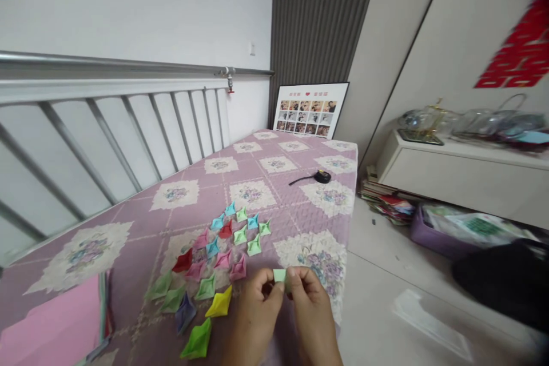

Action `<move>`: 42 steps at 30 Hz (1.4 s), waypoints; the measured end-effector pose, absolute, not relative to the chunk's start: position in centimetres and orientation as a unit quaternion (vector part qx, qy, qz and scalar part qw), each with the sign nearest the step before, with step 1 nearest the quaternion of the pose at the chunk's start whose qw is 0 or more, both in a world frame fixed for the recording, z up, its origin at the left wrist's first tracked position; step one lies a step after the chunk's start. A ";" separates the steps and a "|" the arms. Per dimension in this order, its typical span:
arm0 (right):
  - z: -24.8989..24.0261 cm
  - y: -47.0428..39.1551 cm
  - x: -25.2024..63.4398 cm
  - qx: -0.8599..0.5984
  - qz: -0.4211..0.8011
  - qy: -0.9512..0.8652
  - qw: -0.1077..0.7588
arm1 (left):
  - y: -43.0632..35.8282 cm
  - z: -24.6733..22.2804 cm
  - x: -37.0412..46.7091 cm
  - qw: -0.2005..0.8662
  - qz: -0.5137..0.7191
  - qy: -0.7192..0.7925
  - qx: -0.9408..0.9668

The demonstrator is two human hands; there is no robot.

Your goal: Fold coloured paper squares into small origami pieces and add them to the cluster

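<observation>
Over the quilted bed point(300, 166), both hands point(286, 297) pinched shut on a green paper piece point(279, 275)

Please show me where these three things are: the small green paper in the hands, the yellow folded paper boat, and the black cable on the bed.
green paper point(279, 275), head view, on its flat top face between the fingertips.
yellow paper boat point(219, 303), head view, on its middle fold.
black cable point(316, 177), head view, near its thick round end.

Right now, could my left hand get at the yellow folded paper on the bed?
Probably yes: the yellow paper lies just left of the left hand with nothing between, but both hands pinch a green paper, so it must let go first.
</observation>
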State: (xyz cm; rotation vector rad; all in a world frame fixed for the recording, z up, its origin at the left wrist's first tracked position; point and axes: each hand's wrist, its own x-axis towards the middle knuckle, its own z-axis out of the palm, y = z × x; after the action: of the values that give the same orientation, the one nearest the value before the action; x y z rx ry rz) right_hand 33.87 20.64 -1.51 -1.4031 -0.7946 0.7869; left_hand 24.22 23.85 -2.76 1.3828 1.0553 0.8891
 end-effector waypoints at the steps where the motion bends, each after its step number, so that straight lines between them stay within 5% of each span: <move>1: -1.8 20.6 34.3 -0.613 0.349 -0.346 0.619 | 23.9 -3.1 24.5 0.565 0.377 0.447 0.582; 10: -3.9 19.9 36.9 -0.619 0.399 -0.348 0.580 | 24.5 -6.2 25.3 0.651 0.342 0.452 0.506; 34: -4.9 21.5 36.0 -0.642 0.249 -0.473 0.550 | 25.5 -5.5 25.2 0.659 0.365 0.447 0.482; 42: -4.5 21.8 36.1 -0.600 0.341 -0.441 0.575 | 25.5 -6.2 25.3 0.643 0.368 0.453 0.497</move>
State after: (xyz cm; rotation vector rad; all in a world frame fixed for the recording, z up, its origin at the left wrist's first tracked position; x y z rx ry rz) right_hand 36.06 21.76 -4.55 -1.4045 -1.0319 0.7977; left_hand 25.31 25.55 -6.19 1.1319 1.0320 0.8377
